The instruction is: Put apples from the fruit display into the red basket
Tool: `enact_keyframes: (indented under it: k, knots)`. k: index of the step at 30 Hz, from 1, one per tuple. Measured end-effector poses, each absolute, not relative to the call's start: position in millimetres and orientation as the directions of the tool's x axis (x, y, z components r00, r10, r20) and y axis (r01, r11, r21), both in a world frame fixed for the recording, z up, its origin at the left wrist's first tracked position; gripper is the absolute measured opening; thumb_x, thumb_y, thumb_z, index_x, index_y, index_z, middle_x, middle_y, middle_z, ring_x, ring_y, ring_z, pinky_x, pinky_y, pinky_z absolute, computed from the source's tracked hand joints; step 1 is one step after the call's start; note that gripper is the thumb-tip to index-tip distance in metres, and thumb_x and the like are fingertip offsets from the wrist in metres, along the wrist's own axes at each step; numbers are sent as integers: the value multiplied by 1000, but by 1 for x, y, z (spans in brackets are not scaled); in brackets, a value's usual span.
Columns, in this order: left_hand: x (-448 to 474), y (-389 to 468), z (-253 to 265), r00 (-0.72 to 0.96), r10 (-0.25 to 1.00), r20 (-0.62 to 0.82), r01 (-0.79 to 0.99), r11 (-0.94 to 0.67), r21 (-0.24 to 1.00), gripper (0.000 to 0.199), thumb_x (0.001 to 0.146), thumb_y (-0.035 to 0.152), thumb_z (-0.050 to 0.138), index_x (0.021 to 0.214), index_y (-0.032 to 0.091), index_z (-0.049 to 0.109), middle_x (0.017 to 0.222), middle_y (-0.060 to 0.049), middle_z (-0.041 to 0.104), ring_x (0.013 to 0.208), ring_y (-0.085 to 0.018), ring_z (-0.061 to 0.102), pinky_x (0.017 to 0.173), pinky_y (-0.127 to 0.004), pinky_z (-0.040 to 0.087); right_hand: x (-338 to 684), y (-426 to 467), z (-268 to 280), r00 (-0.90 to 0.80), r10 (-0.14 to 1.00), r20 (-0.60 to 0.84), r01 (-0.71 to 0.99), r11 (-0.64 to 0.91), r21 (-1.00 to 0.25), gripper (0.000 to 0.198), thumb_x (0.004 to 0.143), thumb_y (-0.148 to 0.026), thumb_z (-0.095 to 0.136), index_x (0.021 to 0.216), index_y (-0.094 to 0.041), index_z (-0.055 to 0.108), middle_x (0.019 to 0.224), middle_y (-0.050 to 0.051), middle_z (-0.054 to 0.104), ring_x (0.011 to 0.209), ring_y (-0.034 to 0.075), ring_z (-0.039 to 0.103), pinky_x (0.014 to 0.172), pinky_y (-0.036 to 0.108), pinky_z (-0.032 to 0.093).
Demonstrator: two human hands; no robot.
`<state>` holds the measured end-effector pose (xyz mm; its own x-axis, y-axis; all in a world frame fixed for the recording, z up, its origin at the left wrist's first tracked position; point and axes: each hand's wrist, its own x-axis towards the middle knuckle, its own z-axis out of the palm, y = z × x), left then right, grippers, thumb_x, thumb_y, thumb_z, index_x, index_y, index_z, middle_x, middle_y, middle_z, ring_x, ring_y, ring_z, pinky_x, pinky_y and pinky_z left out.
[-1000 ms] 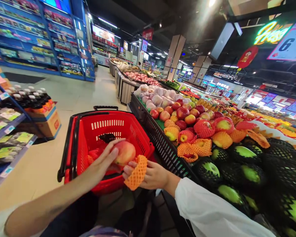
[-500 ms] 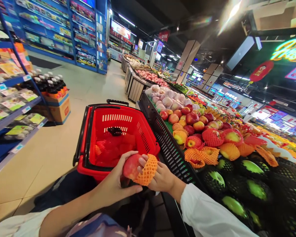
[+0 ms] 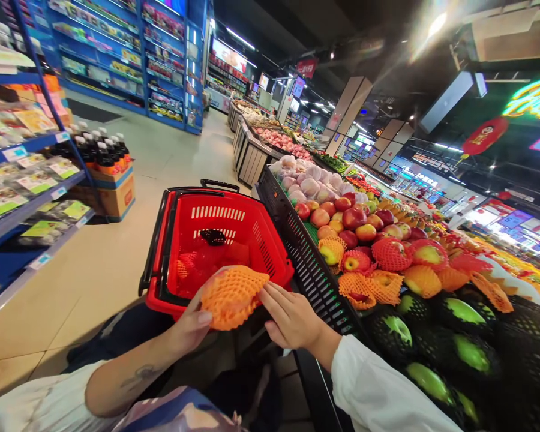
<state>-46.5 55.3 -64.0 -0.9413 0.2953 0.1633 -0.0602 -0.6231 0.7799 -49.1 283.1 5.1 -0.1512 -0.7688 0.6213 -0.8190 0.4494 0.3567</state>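
The left hand [image 3: 189,331] holds the net-wrapped fruit [image 3: 234,297] between the two hands, its thumb pressed on the near side of the orange foam net, while the right hand [image 3: 292,318] has its fingers stretched out, tips at the net's right end, thumb apart below. Just beyond the hands stands the red basket [image 3: 184,223], with a small black item [image 3: 213,237] inside. Right of the right hand are a black crate [image 3: 309,270], loose apples [image 3: 354,218] farther off, and green fruit in black nets [image 3: 471,353].
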Motion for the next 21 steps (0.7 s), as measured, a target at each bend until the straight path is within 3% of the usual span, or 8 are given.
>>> enact_keyframes:
  k: [2, 5, 7, 10, 13, 21]
  knots:
    - [-45, 55, -69, -891, 363, 272, 9, -586, 811, 93, 69, 54, 86, 148, 21, 50, 152, -18, 52, 141, -43, 50, 116, -55, 46, -49, 284, 1, -193, -760, 620, -825, 468, 317, 40, 103, -19, 36, 128, 2, 59, 111, 21, 76, 113, 20, 71, 85, 27, 59]
    - [-46, 56, -69, -754, 421, 504, 326, -427, 844, 86, 78, 39, 82, 151, 25, 40, 149, -17, 51, 140, -36, 51, 118, -50, 43, -50, 288, -5, -239, -750, 616, -814, 501, 295, 33, 100, -13, 42, 125, 0, 59, 109, 21, 76, 98, 17, 75, 70, 24, 57]
    - [-48, 57, -63, -675, 466, 572, 500, -283, 819, 84, 77, 34, 80, 149, 25, 37, 141, -15, 55, 132, -33, 57, 113, -47, 47, -52, 291, -7, -209, -773, 599, -819, 473, 325, 28, 101, -15, 44, 119, -3, 61, 105, 18, 77, 86, 16, 75, 59, 25, 54]
    - [-49, 59, -52, -649, 529, 546, 564, -146, 813, 81, 73, 33, 76, 143, 23, 36, 128, -14, 60, 115, -31, 65, 98, -42, 56, -53, 295, -6, -144, -827, 543, -817, 409, 406, 23, 103, -21, 46, 110, -7, 63, 99, 16, 76, 82, 16, 74, 51, 27, 48]
    - [-46, 60, -44, -656, 542, 526, 573, -97, 814, 80, 72, 29, 73, 141, 24, 33, 124, -12, 62, 110, -29, 67, 92, -38, 59, -52, 296, -5, -108, -831, 546, -806, 395, 441, 28, 105, -30, 46, 109, -10, 65, 97, 14, 75, 87, 17, 73, 52, 26, 47]
    - [-40, 58, -50, -734, 541, 410, 519, 59, 853, 80, 78, 23, 70, 143, 29, 24, 137, -14, 52, 127, -33, 60, 111, -54, 50, -54, 295, -9, -52, -797, 602, -767, 418, 487, 24, 102, -40, 51, 104, -17, 59, 103, 14, 71, 94, 19, 71, 49, 25, 40]
